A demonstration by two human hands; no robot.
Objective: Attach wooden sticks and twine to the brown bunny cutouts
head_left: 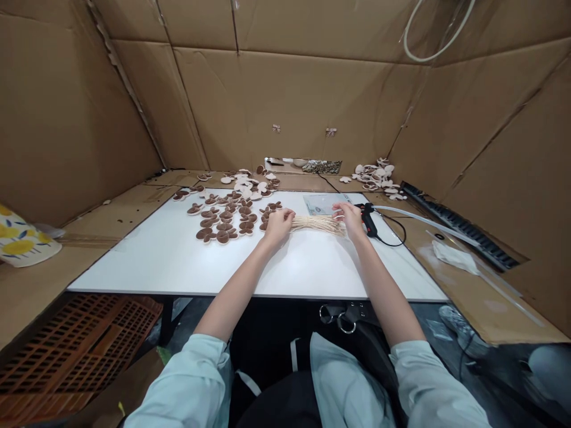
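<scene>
A bundle of thin, pale, straw-like strands (pixel 316 223) lies crosswise on the white board between my two hands. My left hand (pixel 280 226) is closed at the bundle's left end, its fingertips pressed together there. At the other end, my right hand (pixel 349 219) hovers over the strands with its fingers bent and apart. Just right of that hand lies a black glue gun (pixel 367 220) with a white glue stick (pixel 423 221) sticking out its back. Several brown flower-shaped pieces (pixel 225 217) are spread left of my left hand.
Pale flower-shaped pieces (pixel 247 185) are heaped at the board's back edge, more (pixel 377 177) at the back right. A clear printed sheet (pixel 319 205) lies behind the bundle. Cardboard walls (pixel 285 89) enclose the white board (pixel 178 267). An orange crate (pixel 84 345) stands lower left.
</scene>
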